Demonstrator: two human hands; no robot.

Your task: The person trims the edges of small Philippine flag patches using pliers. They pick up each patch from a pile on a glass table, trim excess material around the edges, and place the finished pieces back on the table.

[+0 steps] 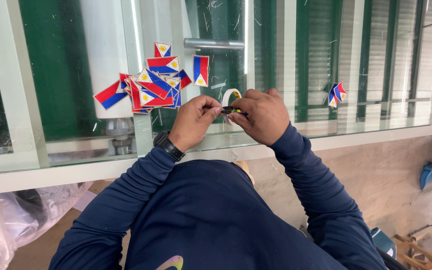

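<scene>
Both my hands, left [193, 120] and right [263, 114], pinched one tape roll [230, 95] at the glass bench's [276, 131] near edge; one flag-sticker pile [151, 86] lay toward its left end, two stickers [337, 94] toward its right.

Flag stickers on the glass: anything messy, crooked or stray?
Yes. The main pile of flag stickers lies overlapped at mixed angles rather than in rows, and a small pair of stickers sits alone far to the right. Both hands, left hand and right hand, pinch a tape roll.

2 hands [196, 120] [263, 115], 1 tape roll [230, 95], 1 watch [168, 145]. Flag stickers: a pile far left [148, 87], can't count exactly, plus 2 far right [337, 94].
</scene>
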